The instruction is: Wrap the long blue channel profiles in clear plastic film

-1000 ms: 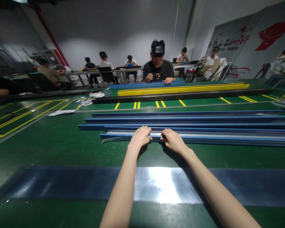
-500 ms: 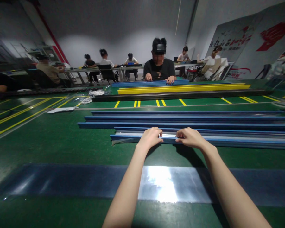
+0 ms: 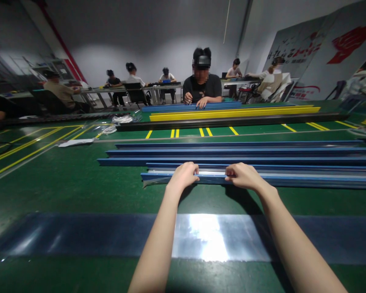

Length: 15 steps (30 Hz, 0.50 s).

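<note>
A long blue rail [image 3: 293, 180] with a shiny film on top lies nearest me on the green surface. My left hand [image 3: 183, 176] grips its near edge with the fingers curled over it. A short way to the right, my right hand [image 3: 242, 177] pinches the same rail in the same way. Several more blue rails [image 3: 232, 152] lie parallel just behind it.
A glossy dark sheet [image 3: 79, 238] lies flat in front of my arms. Beyond the blue rails are a long black rail [image 3: 232, 121] and a yellow one [image 3: 234, 113]. A seated person [image 3: 202, 86] handles blue rails opposite me. Other people sit at tables behind.
My hands have moved apart along the nearest rail, and its left end has shifted a little to the right.
</note>
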Motion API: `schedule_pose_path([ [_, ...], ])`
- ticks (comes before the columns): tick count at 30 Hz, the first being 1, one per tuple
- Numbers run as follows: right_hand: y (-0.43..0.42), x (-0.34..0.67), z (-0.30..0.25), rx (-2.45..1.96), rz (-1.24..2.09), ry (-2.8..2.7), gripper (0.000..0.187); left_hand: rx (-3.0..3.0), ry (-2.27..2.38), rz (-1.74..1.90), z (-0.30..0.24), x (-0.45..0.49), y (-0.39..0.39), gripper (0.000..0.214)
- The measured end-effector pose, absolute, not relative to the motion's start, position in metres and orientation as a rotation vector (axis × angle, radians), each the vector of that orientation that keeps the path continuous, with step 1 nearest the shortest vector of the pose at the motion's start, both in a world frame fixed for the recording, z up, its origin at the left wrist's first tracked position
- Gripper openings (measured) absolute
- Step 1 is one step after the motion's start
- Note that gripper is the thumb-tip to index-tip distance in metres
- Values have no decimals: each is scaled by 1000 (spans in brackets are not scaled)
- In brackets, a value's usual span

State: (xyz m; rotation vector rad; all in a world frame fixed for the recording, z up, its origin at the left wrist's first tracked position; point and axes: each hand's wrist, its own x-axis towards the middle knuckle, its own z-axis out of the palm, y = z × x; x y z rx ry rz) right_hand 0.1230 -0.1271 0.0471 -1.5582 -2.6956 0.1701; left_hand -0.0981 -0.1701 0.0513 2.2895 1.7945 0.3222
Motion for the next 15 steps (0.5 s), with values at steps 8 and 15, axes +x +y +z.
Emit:
schedule_pose_path([
  [8, -131, 120, 49, -1582, 155, -2702, 14, 2246, 1788, 323, 49, -99, -166, 11],
  [15, -132, 117, 47, -1557, 115, -2679, 16, 2245, 1808, 334, 47, -100, -166, 11],
])
